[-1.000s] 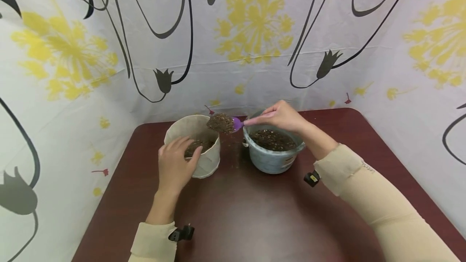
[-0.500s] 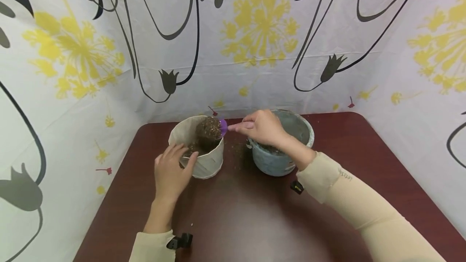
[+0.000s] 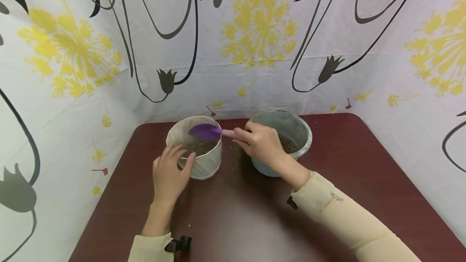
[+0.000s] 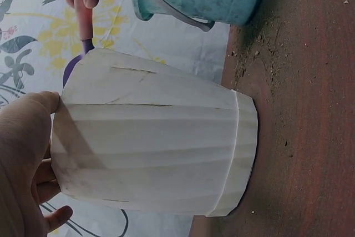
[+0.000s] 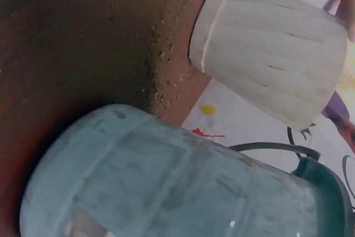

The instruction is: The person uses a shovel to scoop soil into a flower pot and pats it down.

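Observation:
My right hand [image 3: 263, 142] grips the pink handle of a garden trowel [image 3: 205, 131]. The trowel's purple blade lies over the mouth of a white plant pot [image 3: 205, 167], its bare back facing up. Dark soil [image 3: 200, 147] shows low inside this pot. My left hand [image 3: 171, 173] holds the pot's near-left rim, fingers bent over the edge; in the left wrist view the thumb [image 4: 47, 101] meets the rim. Below my right hand stands a blue-grey bucket [image 3: 302, 132] with soil [image 3: 287, 145] inside, partly hidden by the hand. The right wrist view shows the bucket's side [image 5: 166, 181] close up.
Both containers stand near the back of a dark red-brown table [image 3: 236, 221]. Loose soil crumbs [image 5: 161, 76] are scattered between them. The bucket's handle [image 4: 177, 15] hangs at its side. A patterned cloth [image 3: 233, 72] closes off the back and sides.
My right hand has carried the soil-laden trowel left from over the bucket to the white pot and turned it over; the soil has left the blade. The left hand stays at the rim.

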The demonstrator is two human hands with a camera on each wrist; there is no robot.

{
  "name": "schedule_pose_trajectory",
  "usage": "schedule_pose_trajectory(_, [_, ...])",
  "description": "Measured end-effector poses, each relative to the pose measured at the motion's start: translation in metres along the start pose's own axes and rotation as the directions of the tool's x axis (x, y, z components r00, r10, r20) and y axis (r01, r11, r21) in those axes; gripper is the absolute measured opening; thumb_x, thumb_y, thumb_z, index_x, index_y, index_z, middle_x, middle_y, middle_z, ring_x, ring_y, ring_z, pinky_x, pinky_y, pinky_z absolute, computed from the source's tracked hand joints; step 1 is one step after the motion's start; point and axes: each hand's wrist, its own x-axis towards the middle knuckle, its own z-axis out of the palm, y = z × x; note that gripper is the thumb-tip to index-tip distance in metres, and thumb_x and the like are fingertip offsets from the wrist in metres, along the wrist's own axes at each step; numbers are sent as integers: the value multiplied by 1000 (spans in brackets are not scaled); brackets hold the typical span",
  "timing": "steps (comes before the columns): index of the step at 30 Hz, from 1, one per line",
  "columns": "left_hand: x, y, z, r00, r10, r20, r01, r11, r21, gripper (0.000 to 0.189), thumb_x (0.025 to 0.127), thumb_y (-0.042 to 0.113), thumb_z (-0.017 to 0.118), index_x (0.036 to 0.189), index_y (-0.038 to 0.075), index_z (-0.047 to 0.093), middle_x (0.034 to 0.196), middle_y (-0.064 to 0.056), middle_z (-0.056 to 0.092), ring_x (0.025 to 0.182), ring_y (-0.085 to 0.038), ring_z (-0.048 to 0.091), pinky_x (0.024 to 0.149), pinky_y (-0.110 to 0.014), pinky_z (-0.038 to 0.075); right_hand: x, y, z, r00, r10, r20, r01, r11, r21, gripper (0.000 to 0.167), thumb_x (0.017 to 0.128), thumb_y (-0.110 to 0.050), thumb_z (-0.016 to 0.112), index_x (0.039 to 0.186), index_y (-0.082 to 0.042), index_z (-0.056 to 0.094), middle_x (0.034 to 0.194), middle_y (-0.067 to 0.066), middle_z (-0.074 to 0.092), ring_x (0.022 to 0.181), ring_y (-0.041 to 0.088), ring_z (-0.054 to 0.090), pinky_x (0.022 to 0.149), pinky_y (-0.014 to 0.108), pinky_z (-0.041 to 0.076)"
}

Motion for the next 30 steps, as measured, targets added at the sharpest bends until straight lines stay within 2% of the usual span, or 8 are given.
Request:
schedule_pose_trajectory(4, [2,0,0,1000,17,-7,-17,1000,1,41,94,39,68,105,1,76,119,-13,72,130,-35,55,98,-60,39,-2,1,1,1000,13,-22,-13,1000,25,25,80,-26,88,93,-15,70,70,3,47,47,17,44,40,33,40])
schedule_pose_trajectory(7, [6,1,1,999,39,-15,-38,999,16,41,94,40,68,107,2,76,118,-13,73,125,-35,59,98,-60,39,-3,3,0,995,92,-43,-88,992,91,22,81,-28,87,93,-14,74,71,2,53,50,18,51,42,36,44])
schedule_pose_trajectory(13, [16,14,4,997,73,-3,-73,997,21,40,91,40,71,109,4,76,119,-12,72,112,-34,66,97,-58,39,-6,12,-5,975,215,-61,-194,948,252,20,81,-26,84,91,-8,80,69,3,67,58,21,63,54,40,52])
schedule_pose_trajectory(17, [22,27,10,995,90,35,-90,996,-14,40,91,39,72,110,5,76,121,-11,72,114,-34,64,99,-58,38,-12,21,-16,955,292,-53,-261,911,319,21,78,-21,86,88,-3,80,79,8,76,69,25,72,61,43,56])
schedule_pose_trajectory(23, [33,46,24,986,149,72,-146,988,-46,36,92,36,72,111,6,77,122,-11,71,115,-31,64,99,-52,41,-22,42,-40,912,409,9,-392,867,309,21,81,-23,84,91,-5,82,83,8,78,75,27,75,65,44,57])
schedule_pose_trajectory(25, [36,51,28,981,174,81,-169,984,-60,36,93,36,72,112,6,76,122,-11,71,116,-30,64,99,-51,41,-27,50,-49,901,432,37,-422,856,298,20,82,-23,84,93,-7,83,84,6,78,74,25,75,63,42,57])
schedule_pose_trajectory(30, [41,73,39,969,226,99,-216,971,-98,36,94,35,71,114,5,76,125,-11,70,119,-31,63,100,-50,45,-40,71,-73,892,444,84,-449,850,275,17,84,-21,84,100,-14,83,85,0,78,75,19,75,63,20,52])
